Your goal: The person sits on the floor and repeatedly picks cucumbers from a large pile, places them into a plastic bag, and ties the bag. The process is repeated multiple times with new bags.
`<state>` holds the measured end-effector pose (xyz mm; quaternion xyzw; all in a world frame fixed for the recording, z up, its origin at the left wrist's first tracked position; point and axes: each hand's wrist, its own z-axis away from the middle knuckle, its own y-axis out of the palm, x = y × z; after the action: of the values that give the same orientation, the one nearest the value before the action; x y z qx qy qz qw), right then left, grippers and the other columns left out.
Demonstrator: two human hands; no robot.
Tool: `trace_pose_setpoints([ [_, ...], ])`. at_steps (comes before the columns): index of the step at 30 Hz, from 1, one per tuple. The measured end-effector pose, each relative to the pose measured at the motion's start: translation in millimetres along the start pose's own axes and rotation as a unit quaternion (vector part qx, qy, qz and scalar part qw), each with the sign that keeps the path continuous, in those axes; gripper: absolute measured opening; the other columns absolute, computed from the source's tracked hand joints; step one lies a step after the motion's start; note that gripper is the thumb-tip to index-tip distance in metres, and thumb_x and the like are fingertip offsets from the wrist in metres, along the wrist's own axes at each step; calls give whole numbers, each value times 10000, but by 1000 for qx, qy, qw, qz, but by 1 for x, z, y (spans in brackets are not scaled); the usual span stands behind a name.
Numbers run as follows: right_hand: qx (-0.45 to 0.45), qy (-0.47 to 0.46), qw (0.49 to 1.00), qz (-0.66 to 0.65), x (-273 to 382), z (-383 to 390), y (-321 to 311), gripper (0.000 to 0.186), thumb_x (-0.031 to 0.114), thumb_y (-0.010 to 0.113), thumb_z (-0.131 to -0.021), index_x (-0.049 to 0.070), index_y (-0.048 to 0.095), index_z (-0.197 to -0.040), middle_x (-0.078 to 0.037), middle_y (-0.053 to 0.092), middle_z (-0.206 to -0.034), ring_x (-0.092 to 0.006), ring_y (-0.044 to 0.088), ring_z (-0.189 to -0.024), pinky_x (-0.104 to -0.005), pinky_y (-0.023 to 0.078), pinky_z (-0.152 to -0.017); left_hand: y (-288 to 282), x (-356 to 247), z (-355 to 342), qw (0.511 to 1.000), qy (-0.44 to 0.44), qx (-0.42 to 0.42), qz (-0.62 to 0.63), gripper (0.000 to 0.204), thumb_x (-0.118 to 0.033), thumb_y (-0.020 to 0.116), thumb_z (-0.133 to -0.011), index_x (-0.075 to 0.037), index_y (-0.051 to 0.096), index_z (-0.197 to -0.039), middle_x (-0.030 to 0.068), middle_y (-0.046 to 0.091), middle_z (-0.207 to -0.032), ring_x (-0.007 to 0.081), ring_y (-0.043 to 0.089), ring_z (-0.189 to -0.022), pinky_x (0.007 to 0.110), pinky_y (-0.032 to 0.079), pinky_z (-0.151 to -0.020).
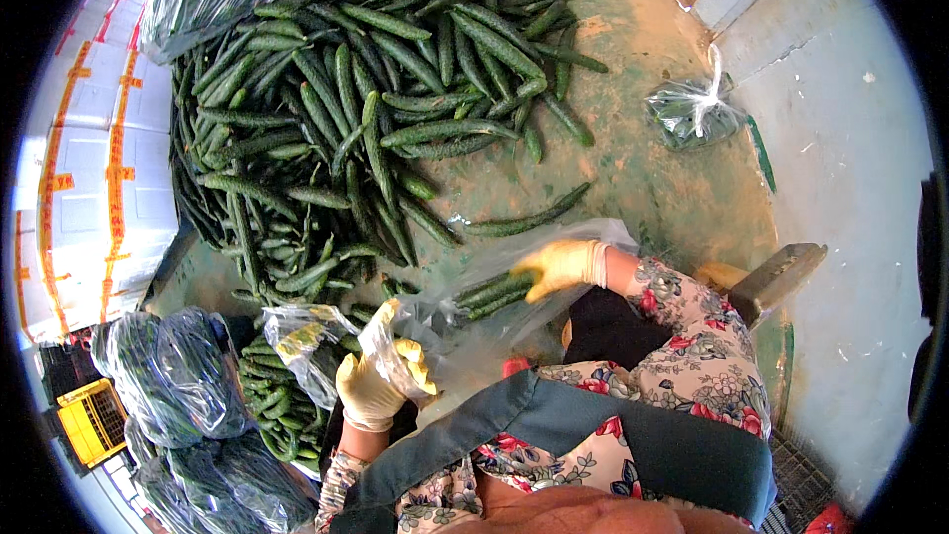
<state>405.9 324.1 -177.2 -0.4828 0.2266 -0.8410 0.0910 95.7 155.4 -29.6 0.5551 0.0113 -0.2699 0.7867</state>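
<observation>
My left hand [381, 376], in a yellow rubber glove, grips the bunched rim of a clear plastic bag [474, 321] held open in front of me. My right hand [559, 265], also gloved, reaches into the bag mouth with several dark green cucumbers [491, 292] under its fingers; it is blurred. A big heap of long cucumbers [366, 109] lies on the floor just beyond the bag. A single cucumber [529, 218] lies apart near my right hand.
Filled, tied bags of cucumbers [183, 386] stack at lower left beside a yellow crate [91, 420]. White foam boxes [94, 158] line the left. A small tied bag [692, 114] sits at upper right. A wooden stool [776, 277] stands by my right elbow.
</observation>
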Motion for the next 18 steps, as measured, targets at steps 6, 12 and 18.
trace_pose_setpoints([
  [6,-91,-141,859,-484,-1,-6,-139,306,206,626,-969,13,643,-1206,-86,712,-988,-164,677,-890,-302,553,-800,12,1,-11,999,-1,-21,-36,1023,-564,670,-781,-127,165,-1557,245,640,-1115,382,666,-904,548,564,-749],
  [12,-236,393,887,63,-210,-58,-159,432,394,734,-789,202,688,-1174,-118,694,-1145,-365,624,-1113,-439,486,-975,9,-4,-25,999,11,-21,32,988,-527,678,-800,-120,181,-1551,285,616,-1169,428,646,-971,599,538,-791],
  [18,-231,430,866,103,-217,-82,-105,483,379,717,-786,321,653,-1261,-105,613,-1288,-297,553,-1231,-396,456,-1024,-3,-8,-26,998,-1,-38,45,991,-502,714,-779,-130,206,-1544,310,612,-1157,445,638,-982,643,525,-822],
])
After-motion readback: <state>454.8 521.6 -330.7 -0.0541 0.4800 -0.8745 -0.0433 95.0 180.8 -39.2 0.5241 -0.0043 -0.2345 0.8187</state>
